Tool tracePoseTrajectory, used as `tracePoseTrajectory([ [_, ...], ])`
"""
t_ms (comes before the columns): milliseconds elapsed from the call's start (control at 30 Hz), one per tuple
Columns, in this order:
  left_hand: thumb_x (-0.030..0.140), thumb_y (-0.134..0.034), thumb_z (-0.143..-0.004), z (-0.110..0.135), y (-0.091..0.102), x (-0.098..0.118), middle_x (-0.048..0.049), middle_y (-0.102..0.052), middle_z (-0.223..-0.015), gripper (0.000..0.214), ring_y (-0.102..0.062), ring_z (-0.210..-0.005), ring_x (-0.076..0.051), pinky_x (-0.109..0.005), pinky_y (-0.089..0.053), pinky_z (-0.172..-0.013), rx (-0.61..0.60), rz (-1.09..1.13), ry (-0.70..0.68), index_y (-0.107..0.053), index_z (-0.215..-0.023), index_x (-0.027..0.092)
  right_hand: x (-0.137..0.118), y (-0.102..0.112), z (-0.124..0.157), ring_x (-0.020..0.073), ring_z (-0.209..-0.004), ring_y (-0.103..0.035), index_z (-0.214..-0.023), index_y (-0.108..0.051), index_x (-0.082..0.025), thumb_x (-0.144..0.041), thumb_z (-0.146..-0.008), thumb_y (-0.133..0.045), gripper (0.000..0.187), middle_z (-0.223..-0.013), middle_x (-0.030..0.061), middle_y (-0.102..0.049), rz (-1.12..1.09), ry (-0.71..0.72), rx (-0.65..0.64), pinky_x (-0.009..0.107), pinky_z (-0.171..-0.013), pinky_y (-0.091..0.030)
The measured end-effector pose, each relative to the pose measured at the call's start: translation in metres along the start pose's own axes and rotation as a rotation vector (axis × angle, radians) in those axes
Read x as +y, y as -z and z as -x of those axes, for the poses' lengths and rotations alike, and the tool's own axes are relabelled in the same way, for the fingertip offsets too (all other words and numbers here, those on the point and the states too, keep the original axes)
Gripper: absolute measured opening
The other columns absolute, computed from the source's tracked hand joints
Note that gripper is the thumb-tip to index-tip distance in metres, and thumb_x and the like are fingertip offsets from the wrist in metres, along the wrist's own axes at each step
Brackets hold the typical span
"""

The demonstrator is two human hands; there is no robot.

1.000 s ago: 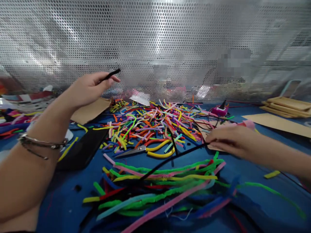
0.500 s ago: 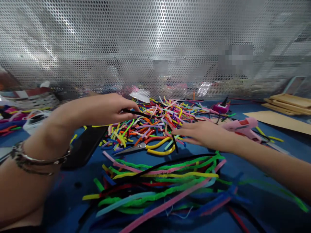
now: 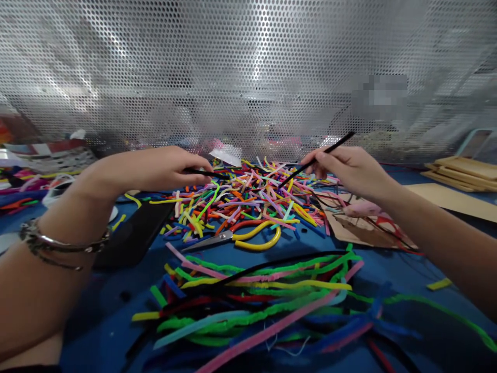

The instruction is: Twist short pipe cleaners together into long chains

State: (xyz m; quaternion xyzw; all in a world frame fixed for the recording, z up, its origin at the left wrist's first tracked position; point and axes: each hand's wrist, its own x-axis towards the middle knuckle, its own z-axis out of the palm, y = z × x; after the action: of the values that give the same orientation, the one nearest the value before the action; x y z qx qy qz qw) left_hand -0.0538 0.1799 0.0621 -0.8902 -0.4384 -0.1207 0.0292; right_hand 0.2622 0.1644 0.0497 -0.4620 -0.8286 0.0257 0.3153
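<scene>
My left hand [image 3: 163, 168] pinches a short black pipe cleaner piece [image 3: 204, 172] just above the left side of a heap of cut coloured pipe cleaner pieces [image 3: 248, 194]. My right hand [image 3: 349, 168] is raised over the heap's right side, its fingers closed on another black pipe cleaner piece [image 3: 316, 159] that slants up to the right. Yellow-handled scissors [image 3: 240, 238] lie at the heap's near edge. Long uncut pipe cleaners [image 3: 256, 295] of many colours spread across the blue table [image 3: 396, 269] in front of me.
A perforated metal screen [image 3: 248, 77] closes the back. A pink glue gun [image 3: 361, 209] lies on brown cardboard [image 3: 357, 228] under my right wrist. A black flat object [image 3: 132, 238] lies at left, cardboard sheets [image 3: 462, 171] at far right, clutter at far left.
My right hand lifted from the table with a black piece pinched in it. My left hand came down from raised to the heap's left side, holding its black piece throughout.
</scene>
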Motion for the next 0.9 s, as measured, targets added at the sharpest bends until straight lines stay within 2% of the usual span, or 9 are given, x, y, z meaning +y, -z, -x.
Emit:
tracePoseTrajectory([
  [100, 0.049, -0.036, -0.079, -0.001, 0.001, 0.006, -0.0006, -0.063, -0.083, 0.042, -0.055, -0.072, -0.015, -0.021, -0.042, -0.065, -0.17, 0.065, -0.056, -0.06, -0.099, 0.02, -0.001, -0.005, -0.007, 0.0148, -0.077, -0.053, -0.076, -0.056, -0.016, -0.028, -0.085, -0.03, 0.03, -0.081, 0.0053, -0.057, 0.069, 0.102, 0.065, 0.029, -0.072, -0.04],
  [200, 0.041, -0.03, -0.082, -0.006, -0.005, 0.021, -0.0025, -0.061, -0.097, 0.043, -0.055, -0.084, -0.016, -0.02, -0.041, -0.069, -0.224, 0.092, -0.086, -0.053, -0.111, 0.018, -0.009, -0.019, -0.008, 0.0167, -0.086, -0.051, -0.089, -0.055, -0.015, -0.018, -0.084, -0.028, 0.028, -0.088, 0.0078, -0.056, 0.231, 0.272, 0.097, 0.031, -0.077, -0.039],
  [300, 0.034, -0.026, -0.085, -0.011, -0.018, 0.037, -0.0046, -0.05, -0.119, 0.046, -0.049, -0.1, -0.015, -0.019, -0.039, -0.078, -0.251, 0.132, -0.152, -0.035, -0.126, 0.016, -0.026, -0.035, -0.003, 0.0186, -0.085, -0.05, -0.104, -0.051, -0.011, -0.015, -0.085, -0.026, 0.032, -0.09, 0.0105, -0.056, 0.434, 0.442, 0.064, 0.031, -0.071, -0.04],
  [367, 0.031, -0.023, -0.086, -0.014, -0.028, 0.044, -0.0053, -0.047, -0.122, 0.047, -0.049, -0.1, -0.013, -0.016, -0.038, -0.078, -0.282, 0.207, -0.195, -0.028, -0.13, 0.015, -0.035, -0.043, 0.001, 0.0192, -0.078, -0.05, -0.104, -0.052, -0.012, -0.021, -0.087, -0.027, 0.031, -0.087, 0.01, -0.056, 0.625, 0.52, 0.04, 0.029, -0.063, -0.04],
  [433, 0.029, -0.023, -0.087, -0.015, -0.035, 0.048, -0.0062, -0.047, -0.122, 0.046, -0.05, -0.099, -0.012, -0.015, -0.038, -0.077, -0.307, 0.284, -0.231, -0.027, -0.13, 0.014, -0.039, -0.049, 0.003, 0.0185, -0.074, -0.049, -0.102, -0.053, -0.014, -0.022, -0.087, -0.031, 0.028, -0.085, 0.0084, -0.056, 0.756, 0.596, 0.034, 0.027, -0.058, -0.038],
  [533, 0.029, -0.027, -0.087, -0.014, -0.038, 0.052, -0.0063, -0.052, -0.115, 0.042, -0.051, -0.095, -0.012, -0.016, -0.039, -0.075, -0.324, 0.349, -0.273, -0.034, -0.125, 0.014, -0.036, -0.053, 0.005, 0.0166, -0.074, -0.049, -0.099, -0.055, -0.014, -0.014, -0.085, -0.034, 0.025, -0.084, 0.0069, -0.057, 0.785, 0.695, 0.038, 0.025, -0.057, -0.035],
  [667, 0.03, -0.032, -0.086, -0.012, -0.04, 0.062, -0.0027, -0.058, -0.095, 0.03, -0.052, -0.082, -0.012, -0.016, -0.039, -0.069, -0.28, 0.447, -0.313, -0.049, -0.105, 0.015, -0.032, -0.053, 0.01, 0.0154, -0.067, -0.05, -0.093, -0.057, -0.013, -0.014, -0.084, -0.036, 0.023, -0.075, 0.0059, -0.058, 0.71, 0.704, 0.032, 0.025, -0.055, -0.034],
  [800, 0.031, -0.034, -0.086, -0.013, -0.045, 0.07, 0.0017, -0.052, -0.071, 0.027, -0.045, -0.063, -0.008, -0.015, -0.035, -0.057, -0.195, 0.488, -0.313, -0.053, -0.081, 0.014, -0.035, -0.051, 0.016, 0.0151, -0.064, -0.051, -0.09, -0.057, -0.012, -0.012, -0.082, -0.038, 0.021, -0.071, 0.0049, -0.057, 0.672, 0.623, -0.075, 0.024, -0.049, -0.031],
  [900, 0.029, -0.034, -0.086, -0.014, -0.045, 0.069, 0.0038, -0.042, -0.059, 0.027, -0.038, -0.055, -0.007, -0.015, -0.032, -0.051, -0.238, 0.534, -0.335, -0.051, -0.07, 0.014, -0.036, -0.045, 0.016, 0.0133, -0.064, -0.053, -0.093, -0.057, -0.014, -0.013, -0.085, -0.034, 0.024, -0.077, 0.0049, -0.06, 0.538, 0.647, -0.17, 0.023, -0.051, -0.033],
])
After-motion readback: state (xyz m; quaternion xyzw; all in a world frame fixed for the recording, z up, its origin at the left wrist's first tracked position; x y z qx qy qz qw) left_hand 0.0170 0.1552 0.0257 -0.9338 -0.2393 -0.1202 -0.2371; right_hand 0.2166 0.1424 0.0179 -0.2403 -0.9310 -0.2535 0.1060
